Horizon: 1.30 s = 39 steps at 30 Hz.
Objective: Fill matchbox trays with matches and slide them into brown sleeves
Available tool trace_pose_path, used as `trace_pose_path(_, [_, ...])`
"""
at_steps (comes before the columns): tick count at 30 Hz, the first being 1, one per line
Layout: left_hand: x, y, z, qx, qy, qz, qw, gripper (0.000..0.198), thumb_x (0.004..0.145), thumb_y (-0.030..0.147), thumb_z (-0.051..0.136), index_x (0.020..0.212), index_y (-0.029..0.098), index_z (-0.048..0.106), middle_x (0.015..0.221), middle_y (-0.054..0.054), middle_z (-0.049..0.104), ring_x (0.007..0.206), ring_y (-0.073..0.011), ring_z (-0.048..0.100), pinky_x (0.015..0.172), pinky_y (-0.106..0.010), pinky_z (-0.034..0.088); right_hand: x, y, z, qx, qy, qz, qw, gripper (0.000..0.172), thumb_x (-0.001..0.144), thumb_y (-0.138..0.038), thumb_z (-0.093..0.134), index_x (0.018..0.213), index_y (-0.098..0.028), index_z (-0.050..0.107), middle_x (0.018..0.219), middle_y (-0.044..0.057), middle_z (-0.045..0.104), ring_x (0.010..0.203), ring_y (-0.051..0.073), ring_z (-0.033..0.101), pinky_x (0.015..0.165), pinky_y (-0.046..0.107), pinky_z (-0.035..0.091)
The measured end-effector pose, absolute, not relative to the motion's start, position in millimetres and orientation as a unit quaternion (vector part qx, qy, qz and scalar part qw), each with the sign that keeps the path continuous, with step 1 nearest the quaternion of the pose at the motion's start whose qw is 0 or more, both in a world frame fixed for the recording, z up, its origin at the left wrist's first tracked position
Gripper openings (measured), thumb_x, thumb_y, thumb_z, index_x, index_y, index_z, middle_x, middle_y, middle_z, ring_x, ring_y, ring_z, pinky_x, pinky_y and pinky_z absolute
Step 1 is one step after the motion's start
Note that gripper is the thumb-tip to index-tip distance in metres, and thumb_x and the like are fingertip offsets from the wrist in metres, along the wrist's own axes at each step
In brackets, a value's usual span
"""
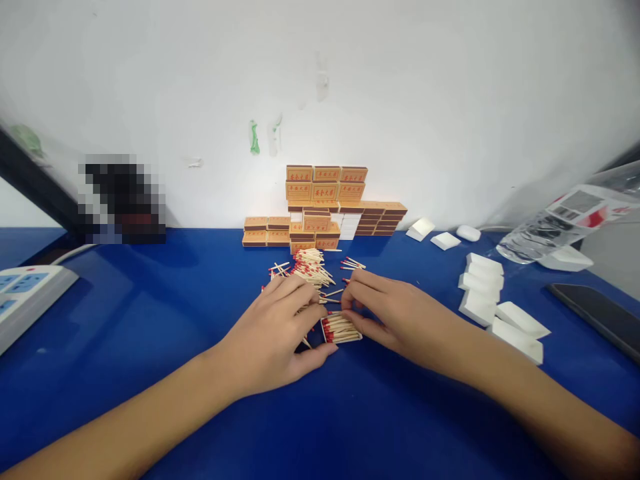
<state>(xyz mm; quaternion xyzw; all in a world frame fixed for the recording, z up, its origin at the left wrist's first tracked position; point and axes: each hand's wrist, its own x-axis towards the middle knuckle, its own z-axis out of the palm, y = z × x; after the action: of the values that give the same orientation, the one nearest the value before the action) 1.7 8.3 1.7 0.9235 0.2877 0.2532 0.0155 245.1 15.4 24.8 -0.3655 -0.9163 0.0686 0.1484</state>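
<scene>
A small white matchbox tray (361, 338) lies between my hands, with red-tipped matches (341, 327) in it. My left hand (283, 327) curves round the tray's left end, thumb along the near edge and index finger at the far corner. A few loose matches show under its palm. My right hand (383, 310) is at the tray's far right side, fingertips pinched together over it; whatever they hold is hidden. Just beyond my hands lies a heap of loose matches (311, 267), with stray ones around it.
Orange-brown matchboxes (325, 191) stand stacked against the wall. White empty trays (483, 297) lie to the right, near a clear plastic bottle (543, 223) and a dark phone (600, 317). At left are a power strip (37, 293) and a blurred dark object (125, 200).
</scene>
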Motion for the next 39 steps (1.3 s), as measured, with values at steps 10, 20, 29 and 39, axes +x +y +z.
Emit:
trace_pose_path(10, [2.2, 8.7, 3.1, 0.924, 0.297, 0.242, 0.011, 0.025, 0.096, 0.039, 0.067, 0.100, 0.015, 0.068, 0.102, -0.009, 0.066, 0.103, -0.0283, 0.058, 0.090, -0.046, 0.049, 241.1, 1.6, 31.5, -0.326, -0.940, 0.039, 0.097, 0.007, 0.098, -0.014, 0.059, 0.095, -0.017, 0.065, 0.097, 0.008, 0.068, 0.081, 0.021, 0.067, 0.068, 0.033, 0.053])
trace_pose_path(20, [2.2, 7.8, 3.7, 0.922, 0.287, 0.261, 0.012, 0.024, 0.096, 0.036, 0.068, 0.106, 0.014, 0.069, 0.104, -0.010, 0.067, 0.103, -0.0283, 0.058, 0.091, -0.046, 0.049, 243.4, 3.1, 29.5, -0.351, -0.929, 0.074, 0.093, 0.010, 0.101, -0.019, 0.059, 0.093, -0.018, 0.066, 0.096, 0.006, 0.066, 0.082, 0.020, 0.065, 0.069, 0.032, 0.049])
trace_pose_path(29, [3.2, 5.6, 3.5, 0.908, 0.280, 0.303, 0.066, 0.023, 0.093, 0.035, 0.073, 0.104, 0.016, 0.069, 0.101, -0.008, 0.067, 0.100, -0.0245, 0.059, 0.094, -0.043, 0.049, 294.1, 36.0, 56.7, -0.492, -0.857, 0.021, 0.150, 0.020, 0.100, -0.037, 0.059, 0.089, -0.022, 0.066, 0.075, 0.002, 0.065, 0.065, 0.018, 0.057, 0.061, 0.030, 0.038])
trace_pose_path(39, [5.2, 5.6, 1.5, 0.906, 0.285, 0.304, 0.072, 0.024, 0.092, 0.038, 0.075, 0.104, 0.018, 0.070, 0.102, -0.007, 0.068, 0.102, -0.0245, 0.060, 0.093, -0.043, 0.049, 361.1, 77.4, 46.3, -0.698, -0.706, -0.053, 0.109, 0.021, 0.092, -0.038, 0.059, 0.085, -0.021, 0.069, 0.081, 0.008, 0.073, 0.069, 0.023, 0.060, 0.061, 0.032, 0.035])
